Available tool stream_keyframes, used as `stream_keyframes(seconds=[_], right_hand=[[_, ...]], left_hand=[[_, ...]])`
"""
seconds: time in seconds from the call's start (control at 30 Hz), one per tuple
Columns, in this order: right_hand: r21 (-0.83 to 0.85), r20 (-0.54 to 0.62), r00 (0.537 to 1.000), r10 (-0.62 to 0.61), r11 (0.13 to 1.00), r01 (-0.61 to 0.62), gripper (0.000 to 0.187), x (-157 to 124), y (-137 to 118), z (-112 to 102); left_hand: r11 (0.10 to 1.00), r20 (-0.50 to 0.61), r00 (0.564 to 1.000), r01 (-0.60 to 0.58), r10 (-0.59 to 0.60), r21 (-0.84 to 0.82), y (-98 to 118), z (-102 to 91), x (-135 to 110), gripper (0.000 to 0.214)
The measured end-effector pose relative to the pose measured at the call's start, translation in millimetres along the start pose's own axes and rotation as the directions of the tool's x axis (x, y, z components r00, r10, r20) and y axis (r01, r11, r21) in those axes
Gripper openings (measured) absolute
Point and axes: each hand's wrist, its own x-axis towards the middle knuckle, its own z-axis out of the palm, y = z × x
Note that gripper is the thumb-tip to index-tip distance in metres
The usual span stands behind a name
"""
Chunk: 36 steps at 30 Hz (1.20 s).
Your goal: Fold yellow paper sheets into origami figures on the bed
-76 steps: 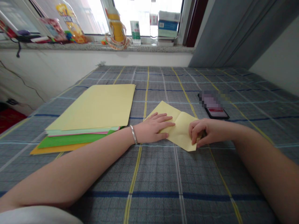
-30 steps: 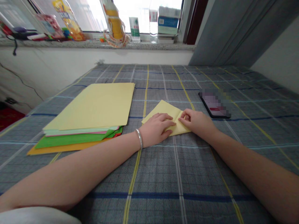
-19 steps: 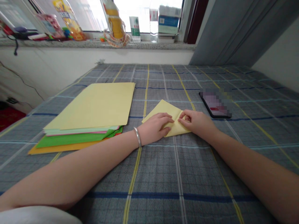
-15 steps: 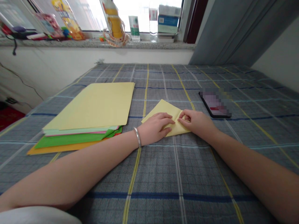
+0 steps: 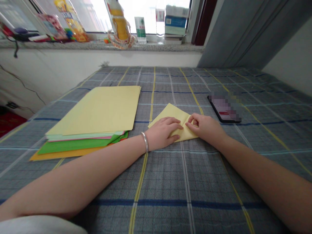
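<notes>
The left hand (image 5: 162,130) lies flat, fingers spread, on a folded sheet of pale yellow paper (image 5: 174,112) at the middle of the frame. The right hand (image 5: 206,127) sits just beside it, its fingers curled down onto the paper's right-hand part. The hands are close together but not clamped on one spot, and their fingertips almost meet near the crease. Whether the right hand pinches the paper or only presses on it cannot be told from here. The flat left hand seems placed to pin the sheet against the surface, leaving the curled right fingers free to work at the fold.

The sheet lies on a grey-blue checked cloth (image 5: 185,182) with yellow and navy stripes. A silver bangle (image 5: 145,142) circles the left wrist. To the left of the hands, a neat stack of large coloured paper (image 5: 97,109) has pale yellow sheets on top and green (image 5: 73,146) and orange (image 5: 46,156) sheets showing at its lower edge; the stack sits within easy reach of the left arm. To the right, a black smartphone (image 5: 225,118) lies face up, its screen partly pixelated. Along the top of the frame, a speckled stone windowsill (image 5: 97,46) carries a yellow-labelled plastic bottle (image 5: 119,22), a small green-and-white bottle (image 5: 140,29) and stacked boxes (image 5: 174,24).
</notes>
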Motion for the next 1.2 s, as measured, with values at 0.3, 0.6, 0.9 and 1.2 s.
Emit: stream_keyframes(seconds=[0.3,0.6,0.9,1.2], right_hand=[[0.010,0.002,0.999,-0.049,0.999,0.049,0.019,-2.6,3.0,2.0],[-0.013,-0.002,0.993,-0.118,0.993,0.118,0.012,-0.7,4.7,5.0],[-0.074,0.021,0.988,-0.150,0.986,0.152,0.019,-2.4,-0.4,3.4],[-0.135,0.019,0.987,-0.162,0.977,0.163,0.016,-2.8,-1.4,5.6]], left_hand=[[1.000,0.006,1.000,-0.014,0.014,0.026,0.0,0.9,-0.1,0.031],[0.999,0.000,1.000,-0.020,0.020,0.050,0.0,1.8,-1.2,0.033],[0.995,0.000,1.000,-0.022,0.022,0.099,1.9,3.7,-0.6,0.040],[0.986,0.115,0.986,0.109,-0.124,0.124,5.4,1.6,0.2,0.045]])
